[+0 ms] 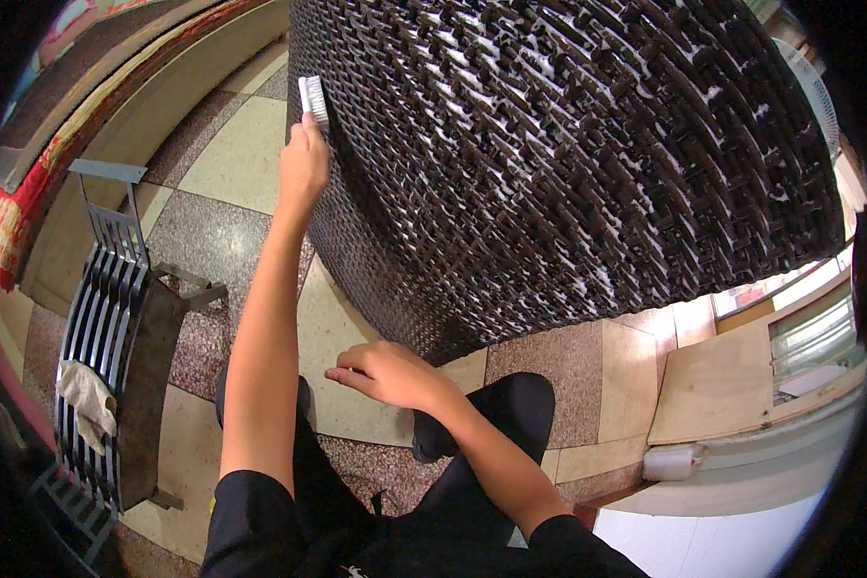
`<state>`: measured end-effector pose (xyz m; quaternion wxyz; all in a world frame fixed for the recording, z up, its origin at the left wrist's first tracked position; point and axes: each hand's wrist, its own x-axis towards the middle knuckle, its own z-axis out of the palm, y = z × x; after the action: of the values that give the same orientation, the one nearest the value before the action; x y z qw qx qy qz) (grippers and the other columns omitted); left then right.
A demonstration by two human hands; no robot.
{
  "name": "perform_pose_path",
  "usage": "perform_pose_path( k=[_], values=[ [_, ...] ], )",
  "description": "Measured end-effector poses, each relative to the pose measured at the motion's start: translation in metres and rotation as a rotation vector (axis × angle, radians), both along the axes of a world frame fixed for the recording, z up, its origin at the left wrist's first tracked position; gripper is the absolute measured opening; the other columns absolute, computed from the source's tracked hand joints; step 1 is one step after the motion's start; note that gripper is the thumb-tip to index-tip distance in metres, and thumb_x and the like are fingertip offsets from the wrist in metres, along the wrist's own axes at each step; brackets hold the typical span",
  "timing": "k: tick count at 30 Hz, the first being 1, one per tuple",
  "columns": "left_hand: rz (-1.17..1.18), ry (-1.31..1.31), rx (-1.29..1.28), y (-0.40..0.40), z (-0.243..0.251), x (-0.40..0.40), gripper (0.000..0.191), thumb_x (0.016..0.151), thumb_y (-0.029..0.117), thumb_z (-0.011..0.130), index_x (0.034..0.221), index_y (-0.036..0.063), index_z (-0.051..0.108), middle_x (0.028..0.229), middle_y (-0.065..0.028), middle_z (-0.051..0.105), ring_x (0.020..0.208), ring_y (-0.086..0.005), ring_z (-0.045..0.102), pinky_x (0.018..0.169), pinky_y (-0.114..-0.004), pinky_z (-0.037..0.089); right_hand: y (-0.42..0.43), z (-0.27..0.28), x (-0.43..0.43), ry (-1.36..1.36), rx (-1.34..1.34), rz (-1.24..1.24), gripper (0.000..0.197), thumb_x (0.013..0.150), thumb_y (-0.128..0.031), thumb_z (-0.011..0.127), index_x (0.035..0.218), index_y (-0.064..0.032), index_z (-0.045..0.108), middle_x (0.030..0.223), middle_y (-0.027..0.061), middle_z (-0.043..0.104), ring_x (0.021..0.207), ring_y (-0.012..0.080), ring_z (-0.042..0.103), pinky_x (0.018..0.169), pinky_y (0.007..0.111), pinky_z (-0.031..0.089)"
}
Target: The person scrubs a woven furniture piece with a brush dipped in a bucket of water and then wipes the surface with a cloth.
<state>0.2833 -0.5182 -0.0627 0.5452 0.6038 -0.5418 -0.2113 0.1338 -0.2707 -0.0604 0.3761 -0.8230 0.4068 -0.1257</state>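
My left hand (305, 159) grips a white scrub brush (308, 92). The bristles face the left part of a large dark-brown woven wicker panel (491, 166); whether they touch the weave I cannot tell. White foam streaks the weave, mostly across its middle and right. My right hand (386, 372) holds nothing and hangs just below the panel's bottom corner. Its fingers are loosely bent, with the thumb apart from them.
At left stands a black slatted metal stool or rack (108, 303) with a grey cloth (87, 404) draped on it. Red patterned fabric (7, 231) covers furniture along the left. A wooden cabinet (715, 390) and a white plastic container (672, 462) are at right, on tiled floor (238, 144).
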Motion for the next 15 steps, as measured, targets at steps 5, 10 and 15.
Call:
perform_pose_path(
  k=[5,10,15],
  values=[
    [-0.023,0.015,-0.126,0.022,0.037,-0.042,0.052,0.101,0.039,0.027,0.091,-0.0075,0.05,0.084,-0.0368,0.06,0.083,-0.0524,0.059,0.076,-0.057,0.046,-0.001,-0.016,-0.007,0.081,0.016,0.001,0.035,0.095,-0.032,0.052,0.088,-0.0001,0.064,0.082,0.0189,0.062,0.078,0.0386,0.06,0.069,0.045,0.045],
    [0.018,-0.145,0.02,-0.006,0.004,0.007,0.052,0.101,0.039,0.029,0.093,-0.0092,0.049,0.082,-0.0362,0.06,0.08,-0.0527,0.06,0.073,-0.056,0.048,0.007,-0.001,0.023,0.079,0.037,0.08,0.037,0.096,-0.034,0.049,0.089,-0.0008,0.064,0.084,0.0193,0.064,0.082,0.0394,0.06,0.073,0.047,0.046],
    [-0.059,-0.022,-0.163,0.046,0.07,-0.056,0.046,0.102,0.033,0.028,0.092,-0.0072,0.048,0.081,-0.0356,0.06,0.079,-0.0528,0.059,0.073,-0.056,0.047,0.003,-0.006,0.005,0.111,0.04,0.019,0.039,0.096,-0.035,0.048,0.087,-0.0004,0.064,0.085,0.0199,0.064,0.082,0.0402,0.06,0.074,0.048,0.046]
  ],
)
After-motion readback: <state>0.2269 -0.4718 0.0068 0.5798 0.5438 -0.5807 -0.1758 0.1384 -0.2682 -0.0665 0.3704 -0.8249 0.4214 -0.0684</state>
